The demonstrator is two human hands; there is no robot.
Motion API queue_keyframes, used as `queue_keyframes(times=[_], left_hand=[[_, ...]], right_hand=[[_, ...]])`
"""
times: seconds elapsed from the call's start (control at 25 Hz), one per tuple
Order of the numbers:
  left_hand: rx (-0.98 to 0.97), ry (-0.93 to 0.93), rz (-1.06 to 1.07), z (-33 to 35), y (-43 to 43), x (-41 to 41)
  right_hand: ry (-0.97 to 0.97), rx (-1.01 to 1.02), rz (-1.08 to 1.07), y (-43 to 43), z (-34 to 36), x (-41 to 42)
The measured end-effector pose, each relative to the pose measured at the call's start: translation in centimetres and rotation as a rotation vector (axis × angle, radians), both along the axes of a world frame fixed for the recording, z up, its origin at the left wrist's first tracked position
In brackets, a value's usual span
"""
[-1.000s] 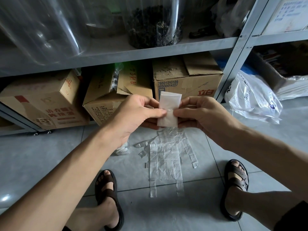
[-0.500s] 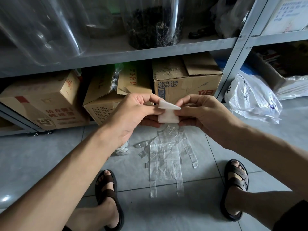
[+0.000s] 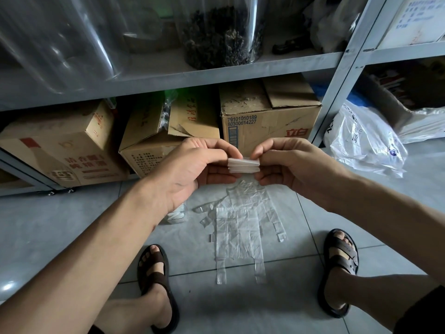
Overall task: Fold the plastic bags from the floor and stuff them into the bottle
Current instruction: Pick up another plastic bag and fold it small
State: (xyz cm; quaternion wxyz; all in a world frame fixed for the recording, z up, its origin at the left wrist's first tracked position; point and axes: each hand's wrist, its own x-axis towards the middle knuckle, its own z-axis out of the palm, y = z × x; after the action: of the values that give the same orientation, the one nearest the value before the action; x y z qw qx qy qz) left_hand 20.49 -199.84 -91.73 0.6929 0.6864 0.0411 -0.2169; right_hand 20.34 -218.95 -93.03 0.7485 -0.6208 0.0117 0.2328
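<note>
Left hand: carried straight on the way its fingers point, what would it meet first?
The left hand points rightward and pinches the folded bag. Straight beyond that it would likely meet the right hand, which pinches the other end, though depth is unclear from one view.

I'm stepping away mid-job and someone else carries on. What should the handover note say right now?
Left hand: pinches the left end of the folded bag.
Right hand: pinches its right end; the packet is held between both hands, above the floor.
Flat bags: clear, unfolded, on the floor below the hands.
Small clear container, probably the bottle: on the floor, partly hidden under the left wrist.
Done: this bag is folded into a small layered packet.
Left: stuff it into the bottle, then fold and stuff the flat bags.
</note>
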Motion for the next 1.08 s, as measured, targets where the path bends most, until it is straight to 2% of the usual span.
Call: queue_keyframes(times=[0.16,0.36,0.56,0.72,0.88,1.08], left_hand=[[0.006,0.0,0.006,-0.3,0.1,0.1],[0.029,-0.055,0.009,-0.5,0.2,0.1],[0.14,-0.114,-0.052,-1.0,0.9,0.5],[0.215,-0.198,-0.019,-1.1,1.6,0.6],[0.298,-0.287,-0.032,-1.4,3.1,0.5],[0.362,-0.361,-0.066,-1.6,5.8,0.2]], right_hand=[[-0.044,-0.042,-0.003,-0.1,-0.3,0.1],[0.027,0.028,-0.012,-0.1,-0.5,0.4],[-0.049,-0.029,-0.007,-0.1,-0.8,0.4],[-0.153,-0.103,-0.035,0.8,-1.1,0.7],[-0.319,-0.309,0.005,2.4,-1.4,0.8],[-0.327,-0.323,0.105,4.0,-2.3,1.0]])
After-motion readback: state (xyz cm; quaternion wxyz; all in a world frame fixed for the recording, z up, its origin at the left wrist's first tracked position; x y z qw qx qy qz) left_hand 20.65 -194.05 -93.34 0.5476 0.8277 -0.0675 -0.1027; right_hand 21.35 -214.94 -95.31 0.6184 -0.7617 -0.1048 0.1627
